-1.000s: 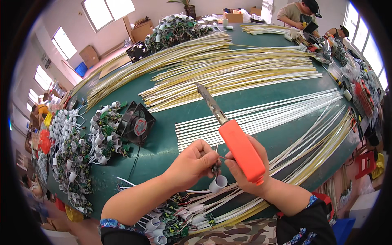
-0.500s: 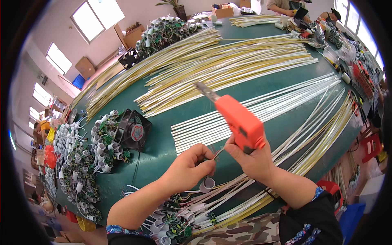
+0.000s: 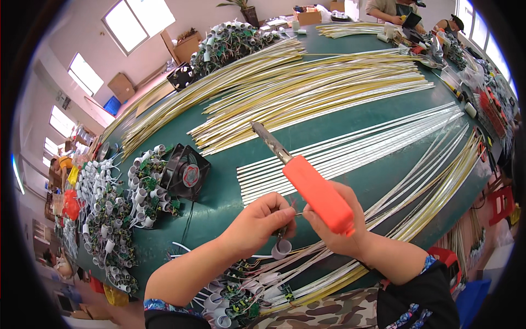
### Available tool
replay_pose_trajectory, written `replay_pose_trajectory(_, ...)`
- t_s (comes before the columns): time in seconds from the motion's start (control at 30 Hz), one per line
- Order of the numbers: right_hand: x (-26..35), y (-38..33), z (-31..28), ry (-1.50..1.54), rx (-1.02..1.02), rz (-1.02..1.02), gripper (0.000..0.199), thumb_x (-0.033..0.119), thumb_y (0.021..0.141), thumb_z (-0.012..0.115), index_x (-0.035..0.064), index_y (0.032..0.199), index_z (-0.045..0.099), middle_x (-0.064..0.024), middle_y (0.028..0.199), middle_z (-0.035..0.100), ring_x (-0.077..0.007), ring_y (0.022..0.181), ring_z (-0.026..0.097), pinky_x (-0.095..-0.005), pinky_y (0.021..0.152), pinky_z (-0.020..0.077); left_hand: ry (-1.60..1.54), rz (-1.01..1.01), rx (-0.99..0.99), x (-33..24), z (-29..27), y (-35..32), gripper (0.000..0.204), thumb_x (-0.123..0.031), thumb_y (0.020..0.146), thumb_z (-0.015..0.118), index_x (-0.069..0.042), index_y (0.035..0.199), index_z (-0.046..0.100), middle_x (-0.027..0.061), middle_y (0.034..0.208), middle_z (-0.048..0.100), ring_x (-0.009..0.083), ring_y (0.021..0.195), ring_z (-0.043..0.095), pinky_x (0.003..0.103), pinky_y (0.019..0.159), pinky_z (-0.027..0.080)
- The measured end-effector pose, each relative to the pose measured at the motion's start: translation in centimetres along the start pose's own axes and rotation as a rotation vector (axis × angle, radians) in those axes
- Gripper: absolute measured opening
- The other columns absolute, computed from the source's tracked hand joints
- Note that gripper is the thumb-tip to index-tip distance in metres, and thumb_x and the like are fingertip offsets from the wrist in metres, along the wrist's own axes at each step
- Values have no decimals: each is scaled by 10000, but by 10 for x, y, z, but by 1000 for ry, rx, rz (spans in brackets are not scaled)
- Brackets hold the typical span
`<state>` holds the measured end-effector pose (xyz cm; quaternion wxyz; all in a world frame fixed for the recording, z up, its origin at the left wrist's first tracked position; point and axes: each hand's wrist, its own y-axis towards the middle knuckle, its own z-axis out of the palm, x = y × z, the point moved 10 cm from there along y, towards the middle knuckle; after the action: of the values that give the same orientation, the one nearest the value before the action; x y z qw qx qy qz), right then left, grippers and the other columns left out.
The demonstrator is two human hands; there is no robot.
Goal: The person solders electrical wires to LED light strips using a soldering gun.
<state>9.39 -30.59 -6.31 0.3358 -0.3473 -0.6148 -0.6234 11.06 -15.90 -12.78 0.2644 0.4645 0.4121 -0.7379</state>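
Observation:
My right hand is closed around a red soldering gun. Its metal tip points up and to the left, over the laid-out strips. Between thumb and finger, my left hand pinches thin wires. A wire runs across the small gap to the right fingertips. Just below the left fingers hangs a pale round cap, with a small dark part above it; how it joins the wires is hidden by the hand. Beyond both hands lies a row of silvery LED strips.
Yellow and white strips cover the far green table. A black fan stands at left beside piled circuit boards with caps. More boards and strip bundles lie near me. Another person works at the far right.
The soldering gun has turned in my right hand, its tip swinging a little left and down. My left fingers have shifted slightly on the wires. The whole view has moved a little.

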Motion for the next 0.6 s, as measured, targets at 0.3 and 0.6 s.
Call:
replay_pose_trajectory(0.3,-14,-10,-1,-249,240,-60,615,3,780,776,22,1309,462,-143,1101,636,-287,932,660,-365,807,531,437,166,-364,-97,-51,-66,92,-148,967,626,-63,939,607,-15,680,565,51,560,548,213,490,439)
replay_pose_trajectory(0.6,-13,2,-4,191,222,315,458,18,879,677,-15,1303,506,-116,1124,663,-155,888,654,-301,767,543,1364,176,-348,-125,-93,-96,100,-99,834,684,-10,850,643,95,752,627,194,703,623,341,667,503)
